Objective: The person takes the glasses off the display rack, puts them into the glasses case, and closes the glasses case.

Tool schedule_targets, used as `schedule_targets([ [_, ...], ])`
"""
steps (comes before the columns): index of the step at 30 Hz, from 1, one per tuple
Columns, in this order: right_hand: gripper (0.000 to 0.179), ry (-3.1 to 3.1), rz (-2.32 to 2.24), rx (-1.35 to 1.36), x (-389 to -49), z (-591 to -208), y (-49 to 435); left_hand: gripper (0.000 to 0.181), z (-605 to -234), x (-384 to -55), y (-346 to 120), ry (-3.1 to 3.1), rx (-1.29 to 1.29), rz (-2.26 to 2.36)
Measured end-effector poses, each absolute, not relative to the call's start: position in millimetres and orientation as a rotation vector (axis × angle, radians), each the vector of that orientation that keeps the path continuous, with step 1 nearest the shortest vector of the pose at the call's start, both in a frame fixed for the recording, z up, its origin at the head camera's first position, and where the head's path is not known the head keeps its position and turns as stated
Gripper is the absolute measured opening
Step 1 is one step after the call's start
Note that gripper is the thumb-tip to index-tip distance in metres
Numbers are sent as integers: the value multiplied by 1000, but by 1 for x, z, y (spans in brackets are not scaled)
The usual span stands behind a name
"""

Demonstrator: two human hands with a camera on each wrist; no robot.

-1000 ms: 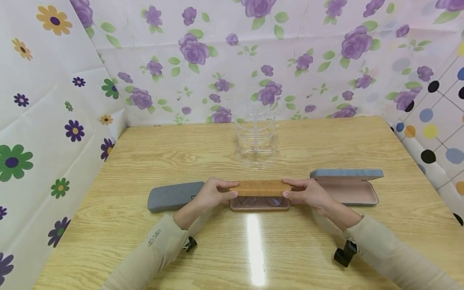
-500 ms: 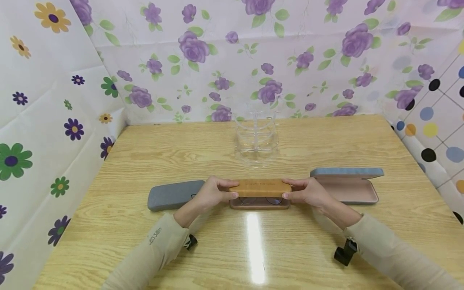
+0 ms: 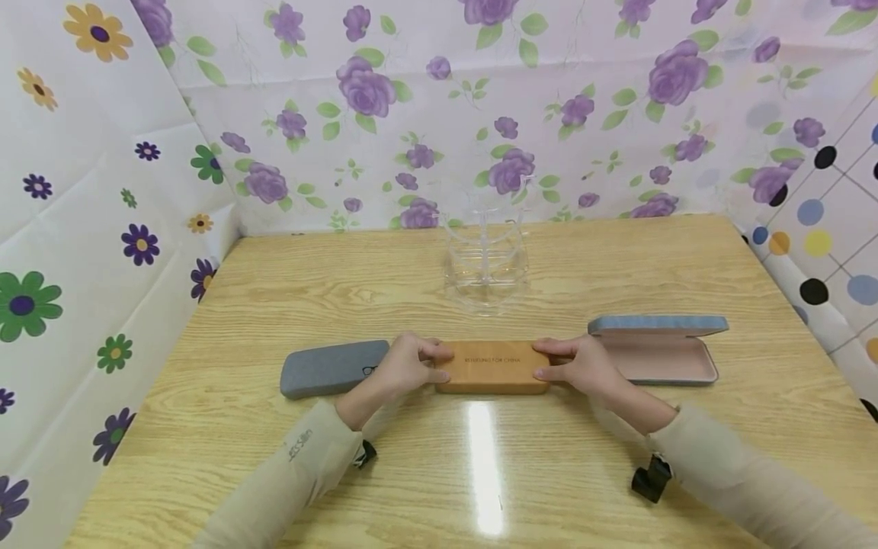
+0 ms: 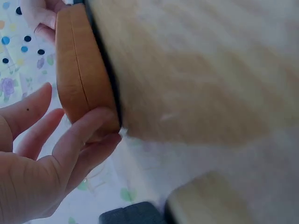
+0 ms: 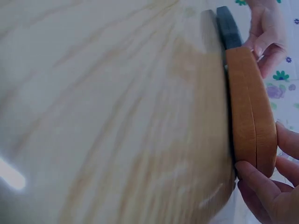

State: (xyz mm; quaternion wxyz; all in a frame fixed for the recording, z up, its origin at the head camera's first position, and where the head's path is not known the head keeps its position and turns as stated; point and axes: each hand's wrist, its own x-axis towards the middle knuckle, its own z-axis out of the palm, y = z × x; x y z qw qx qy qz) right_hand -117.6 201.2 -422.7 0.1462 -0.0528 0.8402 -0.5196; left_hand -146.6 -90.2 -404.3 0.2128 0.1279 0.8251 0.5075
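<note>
A tan-orange glasses case (image 3: 491, 367) with lettering on its lid lies closed on the table in the head view. My left hand (image 3: 400, 371) grips its left end and my right hand (image 3: 584, 371) its right end, each with thumb and fingers. Both wrist views show the lid seam of the orange case (image 4: 83, 70) pressed together, with fingers at its ends. Whatever lies inside is hidden. Left of it sits a closed grey glasses case (image 3: 329, 370), partly behind my left hand. On the right, a blue-grey glasses case (image 3: 661, 361) stands open with a pinkish lining.
Behind the cases stands a clear acrylic display rack (image 3: 484, 267) on the wood-grain table (image 3: 309, 282). Flowered sheets (image 3: 411, 91) hang along the back and sides. A black wrist camera (image 3: 650, 480) is strapped under my right sleeve.
The orange case's lid has come down toward me under both hands. The glasses seen inside through the gap before are now covered. The other cases have stayed put.
</note>
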Motion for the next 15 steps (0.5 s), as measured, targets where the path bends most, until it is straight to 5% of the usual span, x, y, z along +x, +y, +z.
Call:
schedule_targets([
  [15,44,2606,-1386,-363,-121,-422,196,48,-397,-145,-94,2209,436,1400],
])
